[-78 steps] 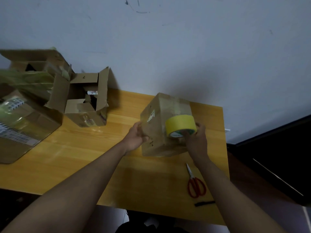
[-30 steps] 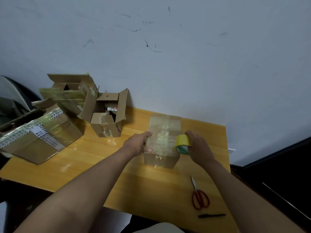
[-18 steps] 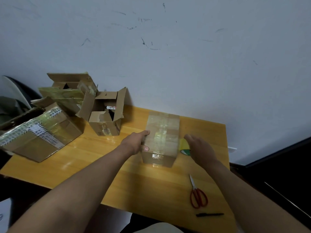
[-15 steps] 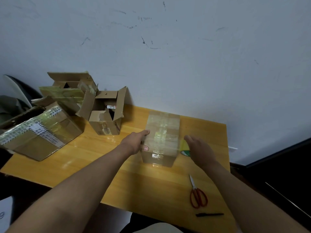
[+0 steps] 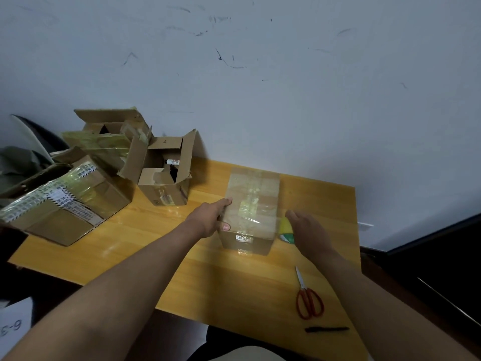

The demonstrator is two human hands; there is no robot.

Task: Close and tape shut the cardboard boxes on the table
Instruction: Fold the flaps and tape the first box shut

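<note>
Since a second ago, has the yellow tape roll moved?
Yes. The yellow tape roll was held up against the taped box's right side; now it lies on the table beside that box, with the right hand open over it.

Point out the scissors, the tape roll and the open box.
scissors [image 5: 309, 300]: head view, red handles.
tape roll [image 5: 285, 226]: head view, yellow side.
open box [image 5: 166, 190]: head view, front wall.
</note>
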